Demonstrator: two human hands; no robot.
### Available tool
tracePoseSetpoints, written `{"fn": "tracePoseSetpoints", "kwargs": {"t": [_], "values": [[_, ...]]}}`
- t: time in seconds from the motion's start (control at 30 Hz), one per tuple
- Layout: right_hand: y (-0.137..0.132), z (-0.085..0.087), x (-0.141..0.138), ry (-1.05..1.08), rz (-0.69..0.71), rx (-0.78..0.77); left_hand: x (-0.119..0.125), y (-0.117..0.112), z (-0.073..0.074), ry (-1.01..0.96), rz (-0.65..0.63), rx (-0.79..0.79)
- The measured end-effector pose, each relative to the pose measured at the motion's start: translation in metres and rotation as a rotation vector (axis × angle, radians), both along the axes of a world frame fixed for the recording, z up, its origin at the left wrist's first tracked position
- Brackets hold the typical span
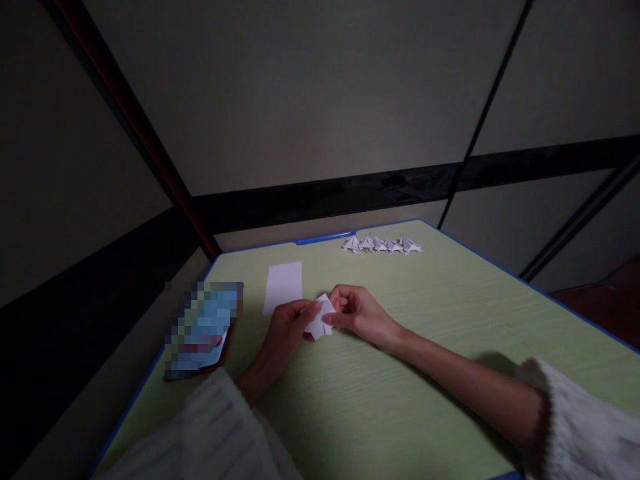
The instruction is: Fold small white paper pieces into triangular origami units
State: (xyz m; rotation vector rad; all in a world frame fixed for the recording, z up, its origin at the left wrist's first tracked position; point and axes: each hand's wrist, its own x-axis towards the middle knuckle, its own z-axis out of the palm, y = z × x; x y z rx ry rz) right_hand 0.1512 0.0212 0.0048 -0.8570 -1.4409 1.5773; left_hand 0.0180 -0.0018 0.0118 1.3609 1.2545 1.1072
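A small piece of folded white paper [320, 321] is held between my two hands, above the middle of the table. My left hand [287, 328] pinches its left side, thumb on top. From the right, my right hand [363, 317] grips the opposite edge between thumb and curled fingers. Just beyond my left hand, a flat white sheet of paper [283, 287] lies on the table. Several folded white paper figures [381, 245] stand in a row near the far edge.
The light green table [425, 393] has a blue rim. At its left edge lies a flat, pixelated blue object with a dark red border [205, 333]. A blue strip [325, 237] runs along the far edge. Behind the table stand large panels [320, 100] with a dark band.
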Motion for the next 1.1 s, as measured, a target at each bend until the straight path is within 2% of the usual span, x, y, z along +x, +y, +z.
{"fn": "tracePoseSetpoints", "kwargs": {"t": [0.17, 0.33, 0.43, 0.63, 0.7, 0.93, 1.1], "values": [[-0.001, -0.002, -0.001, -0.012, 0.072, 0.011, -0.001, -0.001, 0.0, 0.097, 0.052, 0.053], [-0.002, -0.001, 0.001, 0.035, -0.008, 0.192, -0.002, 0.001, -0.003, 0.116, 0.054, 0.041], [-0.002, 0.0, 0.002, -0.014, -0.008, 0.236, -0.001, 0.001, -0.002, 0.063, 0.057, 0.023], [0.002, -0.001, 0.005, -0.041, -0.007, 0.198, 0.0, -0.003, 0.002, -0.063, -0.119, -0.128], [0.003, -0.002, 0.007, -0.091, 0.029, 0.211, -0.001, -0.002, 0.001, -0.071, -0.139, -0.165], [0.008, 0.005, 0.017, -0.154, 0.162, 0.374, -0.006, 0.0, -0.003, -0.08, -0.206, -0.213], [0.006, 0.01, 0.021, -0.226, 0.18, 0.487, -0.009, 0.0, -0.005, -0.073, -0.269, -0.247]]}}
